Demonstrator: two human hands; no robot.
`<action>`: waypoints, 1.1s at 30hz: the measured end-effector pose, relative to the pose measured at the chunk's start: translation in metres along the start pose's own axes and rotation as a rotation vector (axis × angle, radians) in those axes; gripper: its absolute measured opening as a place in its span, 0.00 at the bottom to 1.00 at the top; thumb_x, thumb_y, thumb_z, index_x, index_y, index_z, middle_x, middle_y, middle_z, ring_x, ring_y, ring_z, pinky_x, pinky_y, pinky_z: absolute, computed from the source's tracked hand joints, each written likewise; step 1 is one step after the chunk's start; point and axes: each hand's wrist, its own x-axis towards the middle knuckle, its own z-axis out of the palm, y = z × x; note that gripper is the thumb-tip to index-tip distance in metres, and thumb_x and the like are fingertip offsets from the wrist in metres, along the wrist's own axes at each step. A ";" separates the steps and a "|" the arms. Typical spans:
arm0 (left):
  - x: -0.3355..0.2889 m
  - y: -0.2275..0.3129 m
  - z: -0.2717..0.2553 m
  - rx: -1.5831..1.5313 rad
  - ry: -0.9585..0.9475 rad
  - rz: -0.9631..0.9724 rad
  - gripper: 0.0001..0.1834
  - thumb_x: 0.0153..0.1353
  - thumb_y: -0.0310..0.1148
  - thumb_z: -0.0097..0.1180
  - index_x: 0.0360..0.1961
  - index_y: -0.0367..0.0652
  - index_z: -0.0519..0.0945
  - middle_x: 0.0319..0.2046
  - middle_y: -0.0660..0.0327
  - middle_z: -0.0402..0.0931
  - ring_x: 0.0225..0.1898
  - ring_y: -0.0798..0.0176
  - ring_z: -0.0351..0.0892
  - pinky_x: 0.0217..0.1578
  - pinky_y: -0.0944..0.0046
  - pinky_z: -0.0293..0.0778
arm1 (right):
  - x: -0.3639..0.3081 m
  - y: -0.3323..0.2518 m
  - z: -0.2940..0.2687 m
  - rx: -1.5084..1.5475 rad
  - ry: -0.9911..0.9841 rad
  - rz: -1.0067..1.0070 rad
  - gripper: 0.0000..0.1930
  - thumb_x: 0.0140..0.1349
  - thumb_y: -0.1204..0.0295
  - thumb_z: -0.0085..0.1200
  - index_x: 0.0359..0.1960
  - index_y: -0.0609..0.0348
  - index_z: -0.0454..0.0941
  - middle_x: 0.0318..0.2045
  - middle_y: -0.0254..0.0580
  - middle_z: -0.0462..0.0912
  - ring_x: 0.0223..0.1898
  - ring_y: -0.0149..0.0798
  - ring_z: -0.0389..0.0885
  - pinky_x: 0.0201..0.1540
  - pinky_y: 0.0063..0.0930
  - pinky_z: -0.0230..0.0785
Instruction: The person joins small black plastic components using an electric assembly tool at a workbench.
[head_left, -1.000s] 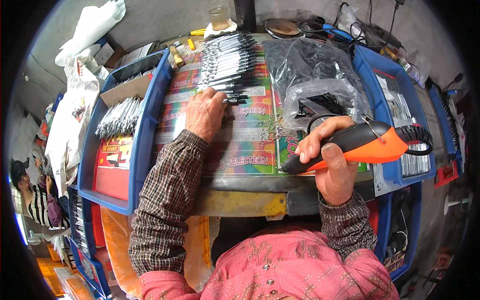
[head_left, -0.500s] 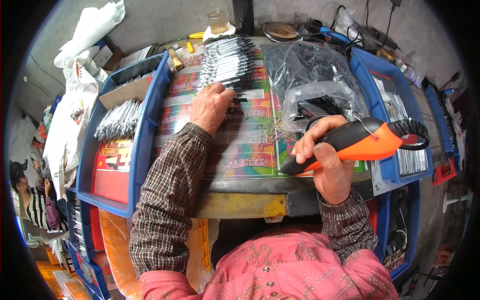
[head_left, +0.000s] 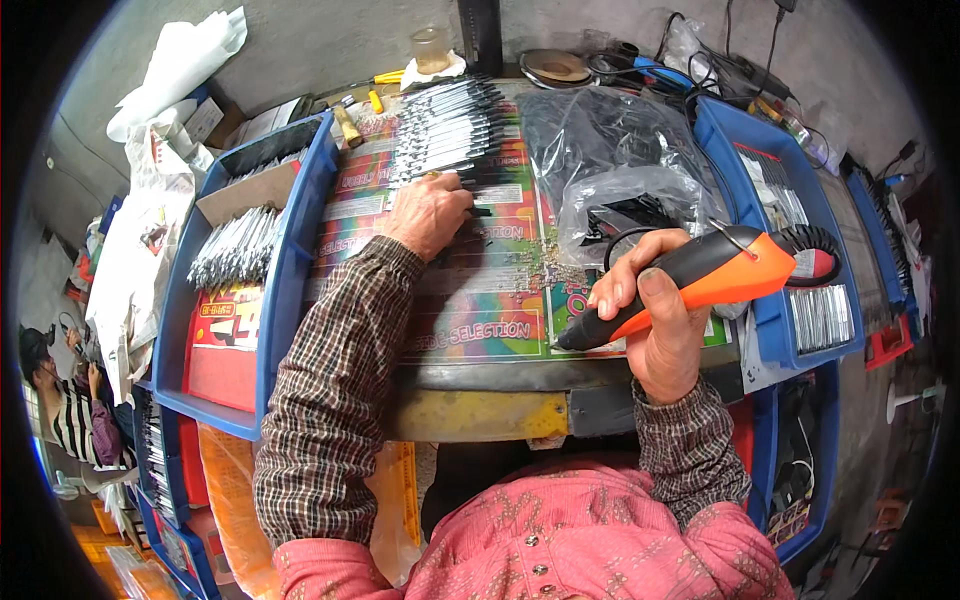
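A row of slim, pen-like silver-and-white rods with black ends [head_left: 450, 130] lies side by side on a colourful printed mat [head_left: 470, 270]. At the row's near end, my left hand [head_left: 430, 215] is closed, its fingers bent over a slim rod. Only a dark tip of that rod sticks out to the right of the fingers; the rest is hidden. My right hand [head_left: 660, 320] grips an orange-and-black electric screwdriver [head_left: 700, 275] with a coiled cord. The tool's dark nose points left and down, close to the mat's near right part.
Many similar rods fill a blue bin [head_left: 325, 215] on the left. A second blue bin [head_left: 745, 180] holding rods stands right. Black pieces lie in a clear plastic bag [head_left: 620, 140]. Tiny metal parts [head_left: 540, 265] are scattered on the mat. A glass [head_left: 430, 50] stands at the back.
My left hand and the dark tip beside its fingers have shifted slightly toward me, away from the row. My right hand still holds the screwdriver in nearly the same place.
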 end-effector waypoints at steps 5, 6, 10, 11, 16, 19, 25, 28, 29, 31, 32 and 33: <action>0.004 -0.002 -0.002 0.033 -0.049 0.036 0.07 0.45 0.33 0.59 0.27 0.43 0.80 0.27 0.59 0.73 0.33 0.56 0.75 0.33 0.59 0.72 | 0.003 0.000 0.000 -0.002 0.013 0.002 0.11 0.54 0.74 0.55 0.32 0.63 0.64 0.18 0.38 0.71 0.20 0.31 0.72 0.29 0.28 0.69; 0.006 -0.001 -0.003 0.033 -0.083 0.042 0.08 0.45 0.34 0.59 0.27 0.43 0.81 0.27 0.59 0.73 0.33 0.56 0.75 0.33 0.59 0.72 | 0.003 0.000 0.001 -0.005 0.013 0.005 0.11 0.54 0.74 0.55 0.32 0.63 0.64 0.18 0.38 0.71 0.20 0.31 0.72 0.29 0.28 0.69; 0.007 -0.004 -0.005 0.019 -0.147 -0.015 0.08 0.46 0.34 0.59 0.27 0.42 0.81 0.27 0.58 0.74 0.34 0.55 0.75 0.35 0.58 0.71 | 0.003 -0.002 0.006 -0.015 -0.010 0.023 0.10 0.54 0.76 0.55 0.33 0.64 0.65 0.19 0.38 0.71 0.20 0.30 0.72 0.28 0.26 0.69; 0.008 -0.004 -0.002 0.004 -0.135 0.003 0.08 0.47 0.34 0.58 0.25 0.41 0.80 0.27 0.57 0.74 0.35 0.54 0.74 0.36 0.58 0.71 | 0.003 -0.002 0.006 -0.039 -0.016 0.020 0.10 0.54 0.76 0.55 0.33 0.65 0.66 0.19 0.38 0.71 0.20 0.30 0.73 0.27 0.25 0.69; 0.009 -0.003 0.002 0.096 -0.090 0.011 0.08 0.47 0.34 0.56 0.21 0.39 0.77 0.25 0.55 0.75 0.32 0.53 0.76 0.33 0.57 0.72 | 0.005 -0.003 0.012 -0.128 -0.019 0.057 0.11 0.55 0.73 0.54 0.33 0.62 0.65 0.19 0.37 0.70 0.21 0.30 0.72 0.29 0.27 0.68; 0.010 -0.003 0.001 0.137 -0.130 -0.025 0.08 0.45 0.34 0.55 0.20 0.39 0.76 0.21 0.53 0.75 0.26 0.50 0.77 0.28 0.54 0.72 | 0.007 -0.004 0.017 -0.231 -0.066 0.092 0.10 0.57 0.70 0.53 0.34 0.60 0.64 0.19 0.37 0.70 0.21 0.31 0.71 0.31 0.29 0.68; 0.008 0.002 0.001 0.095 -0.077 -0.069 0.07 0.47 0.30 0.51 0.21 0.39 0.78 0.23 0.51 0.76 0.28 0.51 0.78 0.29 0.55 0.73 | 0.015 -0.004 0.033 -0.350 -0.142 0.081 0.09 0.57 0.73 0.52 0.34 0.62 0.65 0.19 0.37 0.69 0.21 0.31 0.71 0.28 0.27 0.67; 0.008 0.003 0.002 0.046 -0.043 -0.097 0.08 0.48 0.30 0.49 0.21 0.39 0.79 0.24 0.50 0.77 0.29 0.51 0.79 0.29 0.55 0.73 | 0.025 -0.002 0.036 -0.324 -0.187 0.026 0.09 0.57 0.74 0.51 0.34 0.63 0.65 0.19 0.37 0.69 0.21 0.31 0.71 0.28 0.27 0.67; 0.007 0.002 0.002 0.031 -0.039 -0.125 0.08 0.47 0.30 0.50 0.21 0.38 0.78 0.24 0.50 0.77 0.29 0.50 0.78 0.30 0.55 0.73 | 0.028 -0.001 0.040 -0.302 -0.167 0.015 0.08 0.58 0.73 0.51 0.32 0.63 0.65 0.19 0.38 0.69 0.21 0.31 0.70 0.28 0.27 0.67; 0.001 -0.001 0.001 0.010 -0.029 -0.136 0.08 0.47 0.31 0.50 0.20 0.38 0.78 0.24 0.51 0.77 0.29 0.50 0.78 0.30 0.54 0.73 | 0.041 0.009 0.045 -0.266 -0.161 -0.042 0.07 0.56 0.75 0.53 0.29 0.63 0.68 0.19 0.35 0.71 0.20 0.28 0.71 0.26 0.22 0.66; 0.001 -0.002 0.001 -0.011 -0.016 -0.133 0.07 0.47 0.31 0.51 0.20 0.38 0.77 0.24 0.51 0.76 0.29 0.49 0.78 0.31 0.54 0.73 | 0.048 0.014 0.046 -0.233 -0.146 -0.108 0.06 0.54 0.77 0.56 0.26 0.64 0.70 0.19 0.33 0.73 0.20 0.25 0.72 0.23 0.18 0.66; -0.001 -0.006 0.004 -0.030 -0.008 -0.112 0.07 0.46 0.31 0.51 0.22 0.38 0.76 0.25 0.51 0.76 0.30 0.49 0.77 0.31 0.54 0.72 | 0.054 0.020 0.048 -0.174 -0.127 -0.122 0.06 0.53 0.78 0.56 0.26 0.63 0.70 0.20 0.33 0.73 0.19 0.26 0.73 0.23 0.19 0.67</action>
